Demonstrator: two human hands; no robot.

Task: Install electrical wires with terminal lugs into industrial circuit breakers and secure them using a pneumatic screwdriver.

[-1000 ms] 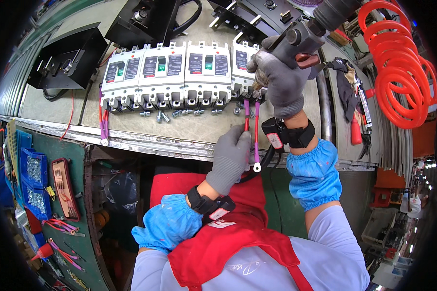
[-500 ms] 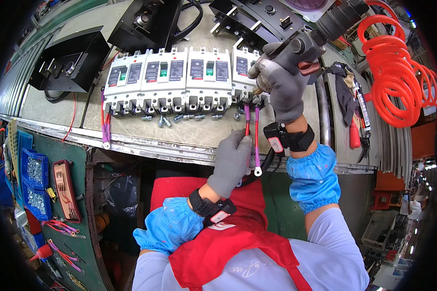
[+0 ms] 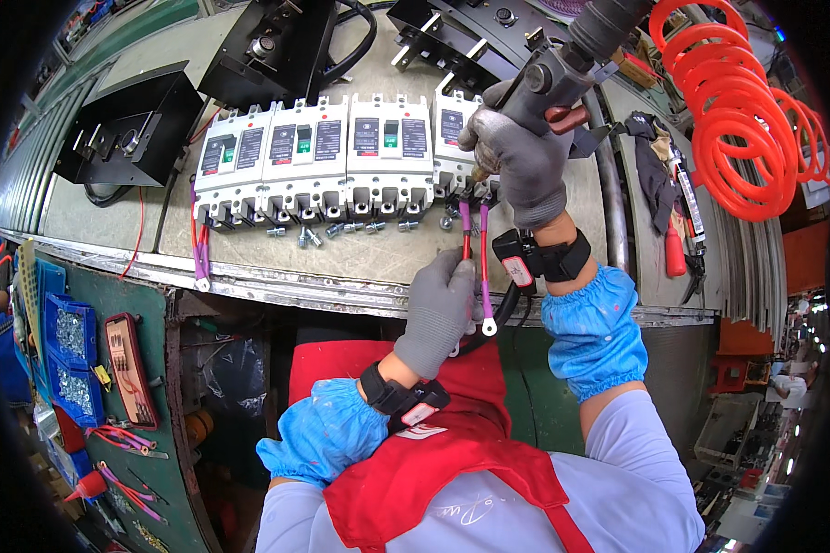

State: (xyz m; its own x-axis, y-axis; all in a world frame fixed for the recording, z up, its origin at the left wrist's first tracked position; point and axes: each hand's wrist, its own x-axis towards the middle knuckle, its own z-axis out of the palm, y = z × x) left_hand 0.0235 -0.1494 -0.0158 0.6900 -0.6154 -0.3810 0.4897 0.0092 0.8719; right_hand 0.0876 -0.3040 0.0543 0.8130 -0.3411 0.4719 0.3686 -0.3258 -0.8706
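Observation:
My right hand (image 3: 529, 173), in a grey glove, is closed around a dark pistol-shaped power screwdriver (image 3: 542, 81). Its brass-coloured tip (image 3: 480, 172) points down at the front terminals of the rightmost white circuit breaker (image 3: 450, 134); the exact contact is hidden. Below that breaker, my left hand (image 3: 436, 309), also gloved, pinches a red cable (image 3: 466, 247) with a purple sleeve at its upper end. Beside it a second red cable (image 3: 485, 267) hangs from the same breaker, over the bench edge, ending in a ring lug (image 3: 489, 326).
More white circuit breakers (image 3: 389, 147) stand in a row leftward, with loose bolts (image 3: 375, 227) before them. Black metal housings (image 3: 129, 129) sit behind. A red coiled hose (image 3: 742, 138) hangs at right. Blue bins (image 3: 71, 332) of small hardware and a phone (image 3: 130, 369) lie lower left.
The whole view has shifted slightly. My right hand and the screwdriver have moved a little lower and left in the picture; both hands keep their grip.

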